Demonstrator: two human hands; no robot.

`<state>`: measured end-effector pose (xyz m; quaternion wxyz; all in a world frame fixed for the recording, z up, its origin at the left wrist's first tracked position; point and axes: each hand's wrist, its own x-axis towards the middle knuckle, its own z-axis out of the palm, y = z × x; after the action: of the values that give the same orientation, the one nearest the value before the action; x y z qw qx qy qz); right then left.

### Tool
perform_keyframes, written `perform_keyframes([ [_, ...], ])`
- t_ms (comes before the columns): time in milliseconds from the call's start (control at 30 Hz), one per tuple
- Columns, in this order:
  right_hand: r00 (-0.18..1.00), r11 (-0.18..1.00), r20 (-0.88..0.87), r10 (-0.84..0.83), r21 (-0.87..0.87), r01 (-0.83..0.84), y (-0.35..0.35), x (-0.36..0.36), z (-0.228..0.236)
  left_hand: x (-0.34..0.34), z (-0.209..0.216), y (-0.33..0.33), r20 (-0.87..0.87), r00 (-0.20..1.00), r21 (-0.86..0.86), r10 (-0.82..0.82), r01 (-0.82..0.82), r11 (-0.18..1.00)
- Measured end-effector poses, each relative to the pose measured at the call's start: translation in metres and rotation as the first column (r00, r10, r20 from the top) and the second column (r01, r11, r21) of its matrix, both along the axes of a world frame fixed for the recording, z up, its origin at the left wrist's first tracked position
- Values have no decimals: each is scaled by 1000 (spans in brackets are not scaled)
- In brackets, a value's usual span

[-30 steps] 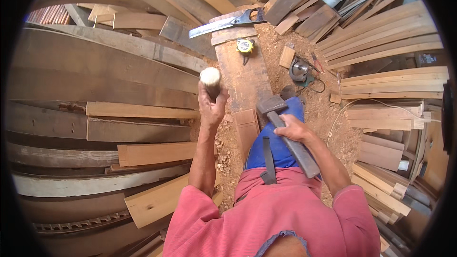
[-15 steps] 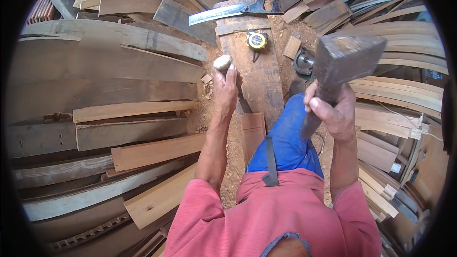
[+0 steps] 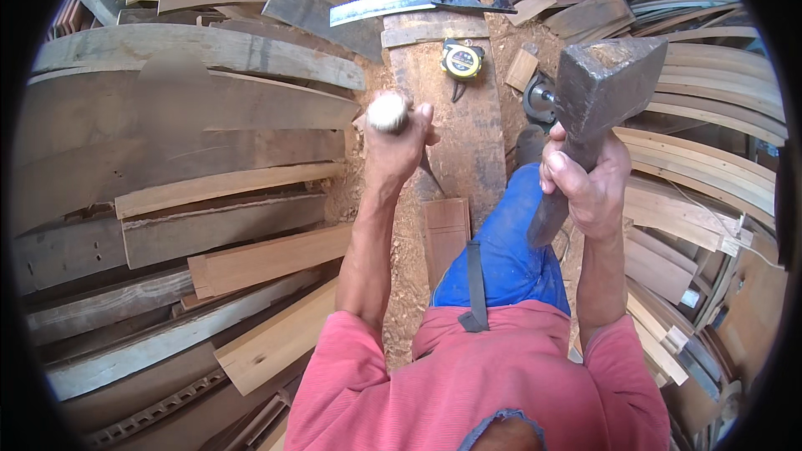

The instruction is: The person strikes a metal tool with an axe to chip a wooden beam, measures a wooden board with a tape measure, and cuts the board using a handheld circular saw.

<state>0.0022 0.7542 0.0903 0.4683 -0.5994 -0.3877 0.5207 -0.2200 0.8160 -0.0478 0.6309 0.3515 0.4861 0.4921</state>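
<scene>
We see the hammer (image 3: pixel 595 92) raised, handle running down and head up, gripped by the right hand (image 3: pixel 585 188), while the left hand (image 3: pixel 399 146) clasps an upright chisel (image 3: pixel 388 112).

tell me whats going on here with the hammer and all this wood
A person in a red shirt sits among stacked boards. The left hand grips a chisel's pale wooden handle, held upright against a thick plank. The right hand holds a heavy mallet raised above it. A handsaw and a yellow tape measure lie on the plank's far end.
</scene>
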Motion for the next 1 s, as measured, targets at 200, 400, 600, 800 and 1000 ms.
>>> perform_keyframes([
  [200, 999, 999, -25, 34, -8, -34, 15, -1, -5, -3, -29, 12, -169, 986, -222, 9, -47, 974],
  [400, 997, 999, -54, 47, -24, -48, 20, 2, -15, 1, -38, 8, -175, 984, -252, 20, -65, 966],
  [600, 995, 1000, -94, 26, -4, -26, 21, 9, -22, 9, -29, 7, -219, 976, -226, 3, -54, 973],
  [800, 995, 1000, -98, -4, 9, 5, 23, 14, -24, 10, -34, 5, -369, 926, -81, -82, 56, 995],
  [1000, 995, 998, -80, -55, 28, 57, 28, 16, -19, 14, -34, 5, -435, 887, -82, -154, 131, 988],
])
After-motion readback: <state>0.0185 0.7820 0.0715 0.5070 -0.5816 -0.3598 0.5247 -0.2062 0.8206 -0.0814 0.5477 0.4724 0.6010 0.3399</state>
